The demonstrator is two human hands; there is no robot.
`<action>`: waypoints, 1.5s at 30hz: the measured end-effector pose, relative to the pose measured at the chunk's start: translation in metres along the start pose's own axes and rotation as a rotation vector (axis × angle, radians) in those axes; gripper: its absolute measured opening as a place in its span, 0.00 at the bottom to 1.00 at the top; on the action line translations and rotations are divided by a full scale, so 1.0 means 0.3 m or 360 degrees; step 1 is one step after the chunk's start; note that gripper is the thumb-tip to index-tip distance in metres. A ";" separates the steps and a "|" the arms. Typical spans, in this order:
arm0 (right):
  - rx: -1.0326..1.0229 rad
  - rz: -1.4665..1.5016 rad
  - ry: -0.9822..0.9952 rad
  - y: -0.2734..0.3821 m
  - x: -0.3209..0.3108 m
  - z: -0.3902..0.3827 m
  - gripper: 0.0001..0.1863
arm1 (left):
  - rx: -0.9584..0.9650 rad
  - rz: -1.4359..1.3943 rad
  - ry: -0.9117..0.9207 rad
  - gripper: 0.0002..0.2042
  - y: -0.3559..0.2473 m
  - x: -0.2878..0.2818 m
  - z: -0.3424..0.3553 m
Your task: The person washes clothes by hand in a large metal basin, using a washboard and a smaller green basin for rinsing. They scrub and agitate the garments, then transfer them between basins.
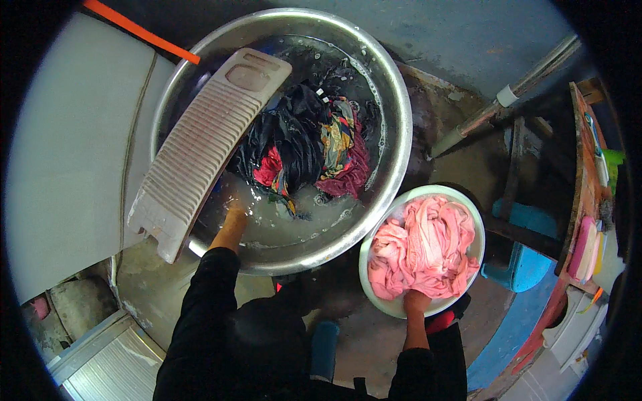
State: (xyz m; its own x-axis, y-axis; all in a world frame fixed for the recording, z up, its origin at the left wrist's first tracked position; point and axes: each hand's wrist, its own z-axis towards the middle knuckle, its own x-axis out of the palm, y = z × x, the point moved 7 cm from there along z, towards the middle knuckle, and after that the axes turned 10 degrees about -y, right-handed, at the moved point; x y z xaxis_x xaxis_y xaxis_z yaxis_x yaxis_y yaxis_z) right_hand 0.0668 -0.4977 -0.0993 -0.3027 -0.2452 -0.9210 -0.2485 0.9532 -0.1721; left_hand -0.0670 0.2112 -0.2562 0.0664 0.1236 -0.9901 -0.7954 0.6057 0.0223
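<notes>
A large round metal basin holds cloudy, soapy water and a heap of dark wet clothes with patterned, red and maroon parts. My left hand dips into this water at the near left, beside a ribbed washboard; the water hides its fingers. To the right stands a smaller pale basin full of wet pink cloth. At its near rim my right hand reaches into the cloth, which covers the fingers, so I cannot see their grip.
The washboard leans across the big basin's left rim. A pale cabinet-like surface borders the left. At right are a metal pole, a blue plastic container and a wooden shelf with brushes. An orange strip crosses the upper left.
</notes>
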 end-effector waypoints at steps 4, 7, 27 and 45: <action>0.0028 -0.0127 0.0191 -0.048 0.053 -0.016 0.14 | 0.0482 0.0571 0.0727 0.19 -0.184 -0.100 -0.153; -0.0193 -0.0145 -0.0660 -0.028 -0.059 -0.039 0.11 | 0.0948 0.0842 0.1069 0.19 -0.298 -0.204 -0.217; 0.0116 0.0129 0.0183 0.000 -0.071 -0.051 0.13 | 0.1167 0.0645 0.1626 0.16 -0.561 -0.606 -0.360; -0.0100 0.0824 -0.0404 0.065 -0.397 -0.202 0.13 | 0.1939 0.0052 0.1389 0.11 -0.627 -0.844 -0.415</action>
State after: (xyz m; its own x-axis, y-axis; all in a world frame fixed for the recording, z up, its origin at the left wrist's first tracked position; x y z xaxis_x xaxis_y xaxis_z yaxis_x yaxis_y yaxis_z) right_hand 0.0423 -0.4606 0.0282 -0.1713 0.3074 -0.9360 -0.1832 0.9236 0.3368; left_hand -0.0094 -0.0318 -0.0270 -0.6610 -0.0797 -0.7462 0.2156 0.9322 -0.2906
